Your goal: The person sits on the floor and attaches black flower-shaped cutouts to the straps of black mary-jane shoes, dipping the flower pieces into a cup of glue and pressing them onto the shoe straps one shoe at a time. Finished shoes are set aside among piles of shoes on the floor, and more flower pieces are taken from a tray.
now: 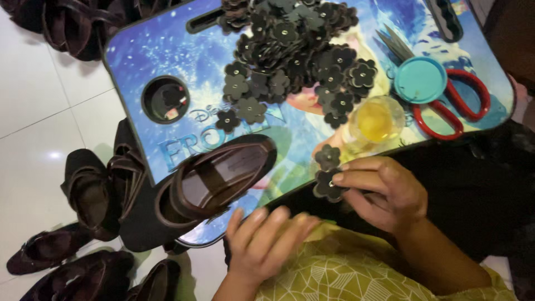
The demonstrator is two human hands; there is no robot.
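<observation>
Shoe (217,181) lies on worktop (167,50) near edge, left of right hand (379,192), which pinches a flower piece (327,185). Flower pile (290,56) behind. Cup (376,120), lid (421,79), scissors (451,106) to the right. More shoes (83,223) on floor (33,95), left.

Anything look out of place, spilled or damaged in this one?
Nothing spilled or damaged. One oddity: the brown shoe lies tilted over the near edge of the lap table, partly overhanging. The right hand pinches a dark flower piece; the left hand hovers empty.
</observation>
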